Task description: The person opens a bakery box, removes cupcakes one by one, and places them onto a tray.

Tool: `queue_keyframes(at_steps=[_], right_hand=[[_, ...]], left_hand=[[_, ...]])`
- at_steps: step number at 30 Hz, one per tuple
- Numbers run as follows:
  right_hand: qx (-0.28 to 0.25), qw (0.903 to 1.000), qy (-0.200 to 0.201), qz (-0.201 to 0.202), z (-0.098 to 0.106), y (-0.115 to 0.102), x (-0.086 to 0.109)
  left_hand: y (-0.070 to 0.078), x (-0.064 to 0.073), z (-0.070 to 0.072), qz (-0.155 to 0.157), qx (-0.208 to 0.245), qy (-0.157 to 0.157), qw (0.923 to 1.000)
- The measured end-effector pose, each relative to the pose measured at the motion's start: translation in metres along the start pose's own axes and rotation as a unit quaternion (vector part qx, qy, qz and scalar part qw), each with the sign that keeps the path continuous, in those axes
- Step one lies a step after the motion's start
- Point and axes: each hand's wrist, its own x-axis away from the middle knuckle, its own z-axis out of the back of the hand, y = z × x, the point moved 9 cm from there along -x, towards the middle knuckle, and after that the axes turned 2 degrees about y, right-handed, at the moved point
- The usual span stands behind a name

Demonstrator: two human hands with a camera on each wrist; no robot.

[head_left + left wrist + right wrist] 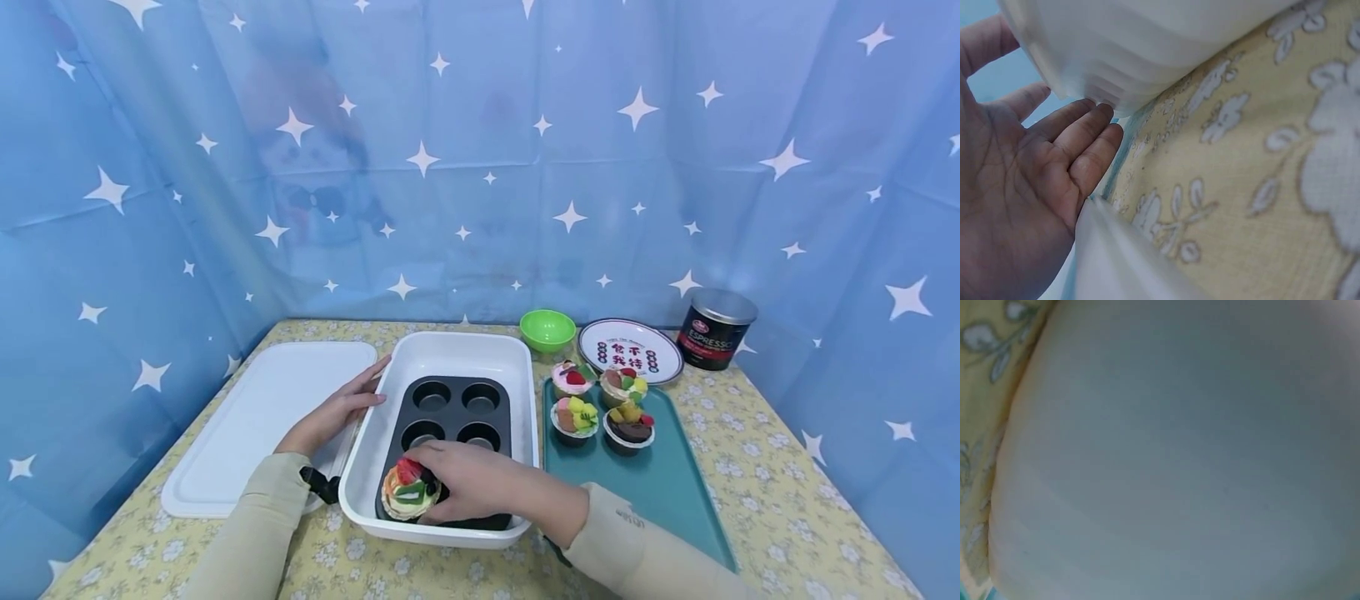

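Observation:
My right hand [480,479] grips a cupcake [408,492] topped with cream and fruit at the front left of a dark muffin tin [454,417]. The back cups hold nothing; the front right one is hidden under the hand. Around the tin stands a white plastic tub [465,354]. With fingers extended, my left hand [333,412] touches the tub's left side; the left wrist view shows this hand [1035,150] by the tub's outer wall [1129,50]. A white wall [1172,456] fills most of the right wrist view, and no hand shows there.
Left of the tub lies a white lid [277,408]. On the right, a teal tray [667,500] carries several cupcakes [628,429] near its back edge. Farther back are a green bowl [547,332], a plate with red lettering [630,350] and a black espresso can [712,333].

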Motion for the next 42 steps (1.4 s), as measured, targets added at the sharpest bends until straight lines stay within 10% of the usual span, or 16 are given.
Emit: queue_keyframes(at_steps=[42], right_hand=[[-0.055,0.9983,-0.006,0.018,0.0017,0.0012,-0.0079]], left_hand=[[-0.0001,0.0004,0.0005,-0.005,0.0,0.001,1.0]])
